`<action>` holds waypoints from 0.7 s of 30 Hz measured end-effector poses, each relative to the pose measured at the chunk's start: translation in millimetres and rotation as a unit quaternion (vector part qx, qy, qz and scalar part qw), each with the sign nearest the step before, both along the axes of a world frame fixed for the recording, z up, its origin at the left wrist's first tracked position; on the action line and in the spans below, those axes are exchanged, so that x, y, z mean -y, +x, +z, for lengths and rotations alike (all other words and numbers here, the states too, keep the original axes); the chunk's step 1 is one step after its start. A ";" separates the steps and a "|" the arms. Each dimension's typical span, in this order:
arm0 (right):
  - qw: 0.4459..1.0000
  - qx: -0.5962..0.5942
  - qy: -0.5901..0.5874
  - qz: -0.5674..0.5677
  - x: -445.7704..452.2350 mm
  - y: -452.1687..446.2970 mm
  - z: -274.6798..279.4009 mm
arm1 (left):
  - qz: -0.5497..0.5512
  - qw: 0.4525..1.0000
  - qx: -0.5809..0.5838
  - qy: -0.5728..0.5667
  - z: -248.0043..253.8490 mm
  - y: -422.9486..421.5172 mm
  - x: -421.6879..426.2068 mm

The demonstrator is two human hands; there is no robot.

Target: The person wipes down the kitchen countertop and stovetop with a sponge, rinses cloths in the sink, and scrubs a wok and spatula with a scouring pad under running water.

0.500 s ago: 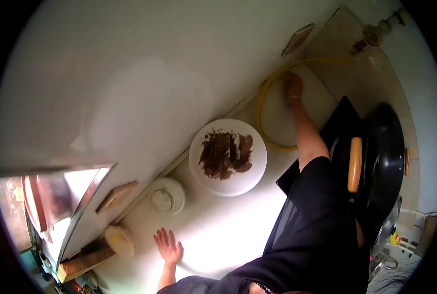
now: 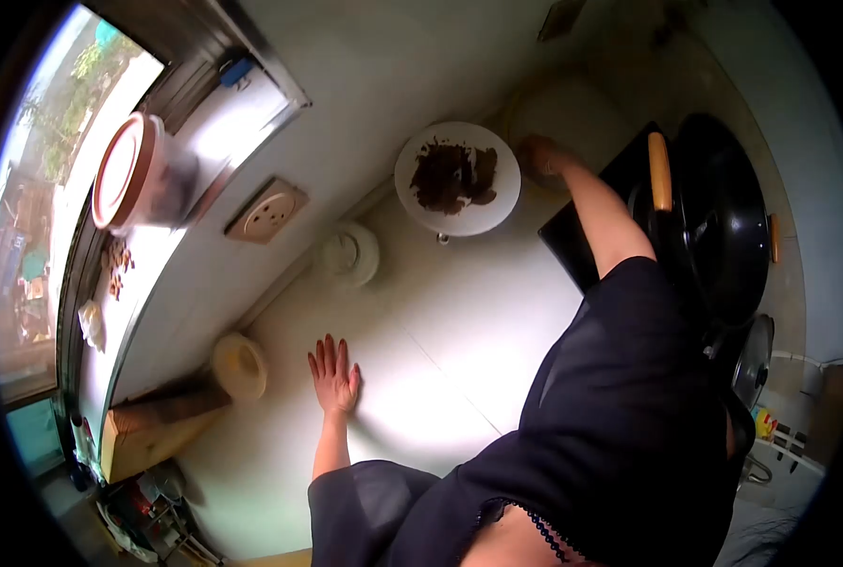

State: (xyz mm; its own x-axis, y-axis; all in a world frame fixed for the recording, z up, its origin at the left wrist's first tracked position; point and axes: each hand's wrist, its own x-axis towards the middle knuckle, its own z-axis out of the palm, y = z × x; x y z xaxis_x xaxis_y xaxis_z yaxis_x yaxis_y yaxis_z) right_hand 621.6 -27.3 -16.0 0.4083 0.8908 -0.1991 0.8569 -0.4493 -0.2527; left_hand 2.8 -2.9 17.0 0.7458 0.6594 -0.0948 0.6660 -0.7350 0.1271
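Note:
My left hand [image 2: 334,378] is spread palm down on the pale countertop [image 2: 431,331], its fingers pointing away from me and nothing in it. My right arm reaches to the back of the counter, where my right hand [image 2: 544,158] is just beside the right rim of a white plate [image 2: 504,203]. That hand is dark and blurred, so its fingers do not show clearly. Dark brown pieces and crumbs [image 2: 451,180] lie on the plate. A yellow hose [image 2: 510,118] curves faintly behind my right hand.
A glass jar [image 2: 349,253] stands by the wall. Further left are a pale bowl [image 2: 240,367] and a wooden block [image 2: 161,430]. To the right, a black wok [image 2: 728,222] sits by the stove. A lidded tub [image 2: 143,175] rests on the windowsill.
The view has tilted, bringing more of the window and sill into sight. My right hand has come closer to the plate's right rim. My left hand stays spread on the counter.

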 end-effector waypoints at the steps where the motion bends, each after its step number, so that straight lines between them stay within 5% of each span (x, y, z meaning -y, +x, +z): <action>1: 0.997 -0.030 -0.074 -0.001 3.0 -2.3 12.7 | 0.002 1.000 0.001 0.007 -3.2 -1.0 0.5; 6: 0.961 -0.160 -0.211 -0.079 2.7 -26.6 107.3 | 0.003 1.000 -0.005 0.014 -3.9 -3.3 2.0; 11: 0.937 -0.289 0.045 -0.188 49.4 -133.0 163.5 | -0.008 1.000 0.004 0.030 -5.4 -5.1 3.3; 14: 0.971 -0.199 0.081 -0.102 84.3 -210.3 155.1 | -0.016 0.998 0.031 0.044 -9.9 -6.1 3.5; 17: 0.982 -0.152 -0.012 -0.110 104.2 -268.0 106.5 | -0.027 0.997 0.056 0.055 -14.0 -6.8 0.9; 19: 0.990 -0.042 0.021 -0.135 111.0 -284.9 80.7 | -0.032 0.997 0.043 0.054 -7.3 -12.1 7.6; 21: 0.983 0.125 0.131 -0.043 103.7 -269.4 42.5 | -0.031 0.995 0.053 0.081 -22.2 -1.4 -5.2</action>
State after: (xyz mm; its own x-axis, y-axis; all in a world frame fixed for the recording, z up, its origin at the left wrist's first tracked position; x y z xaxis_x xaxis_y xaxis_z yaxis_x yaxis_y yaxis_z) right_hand 352.3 -131.0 26.4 0.4913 0.8582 0.1488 0.8687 -0.4702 -0.1558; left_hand 1.4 2.3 -5.2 0.7858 0.6118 0.0902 0.6078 -0.7910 0.0700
